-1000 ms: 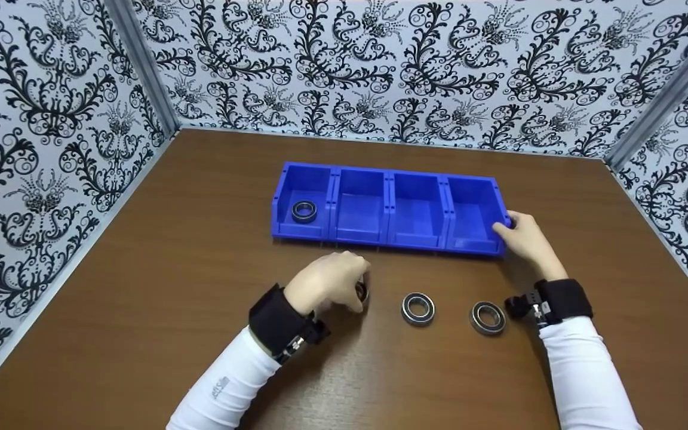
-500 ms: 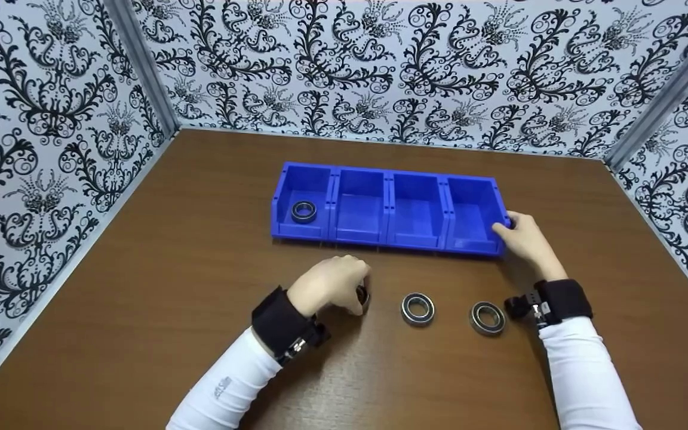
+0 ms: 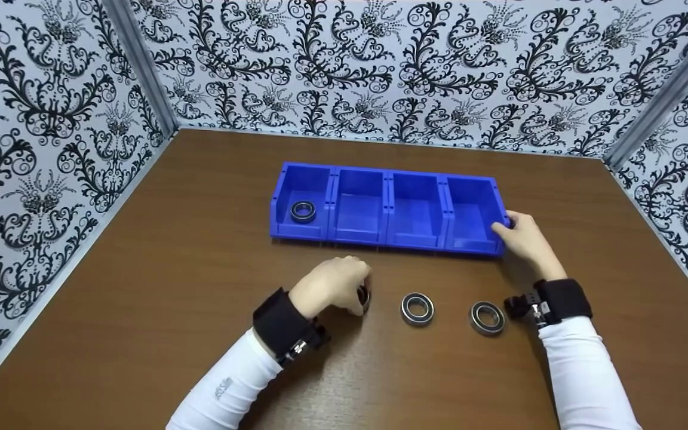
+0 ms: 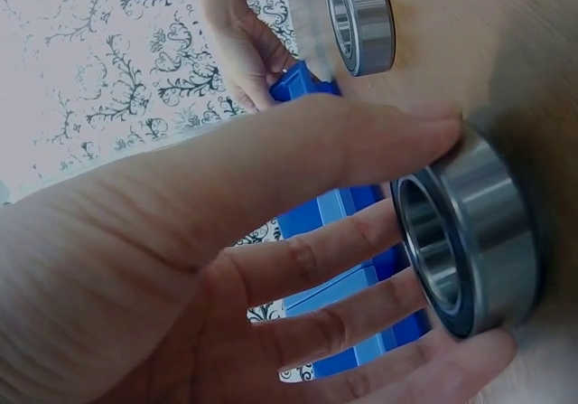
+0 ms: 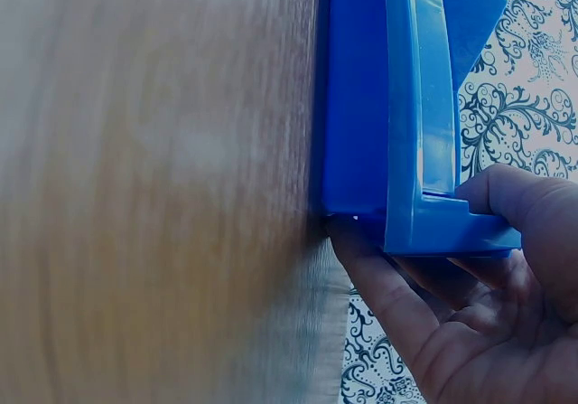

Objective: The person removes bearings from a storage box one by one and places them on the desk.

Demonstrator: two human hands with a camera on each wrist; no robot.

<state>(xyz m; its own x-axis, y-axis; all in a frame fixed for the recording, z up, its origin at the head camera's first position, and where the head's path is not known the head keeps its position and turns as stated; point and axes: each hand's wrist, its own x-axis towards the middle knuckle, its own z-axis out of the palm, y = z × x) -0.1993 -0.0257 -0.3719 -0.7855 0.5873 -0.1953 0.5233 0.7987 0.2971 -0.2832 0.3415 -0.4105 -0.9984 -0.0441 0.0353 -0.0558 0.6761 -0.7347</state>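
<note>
My left hand (image 3: 332,283) grips a steel ball bearing (image 4: 492,232) low over the table, thumb on one side of its outer ring and fingers on the other. From above, most of that bearing is hidden by the hand. At the right end of a blue four-bay bin (image 3: 389,209), my right hand (image 3: 523,239) holds the side wall. In the right wrist view its thumb hooks over the bin's edge (image 5: 465,228) while the fingers lie along the outside. Another bearing (image 3: 303,211) rests in the leftmost bay.
Two more bearings lie flat on the brown table (image 3: 141,286): one bearing (image 3: 417,309) right of the left hand, another bearing (image 3: 487,318) near the right wrist strap. Patterned wall panels (image 3: 374,71) enclose the table at the back and sides.
My left hand has shifted very slightly toward me and to the right, still holding the bearing. The right hand, the bin and the other bearings stay where they were.
</note>
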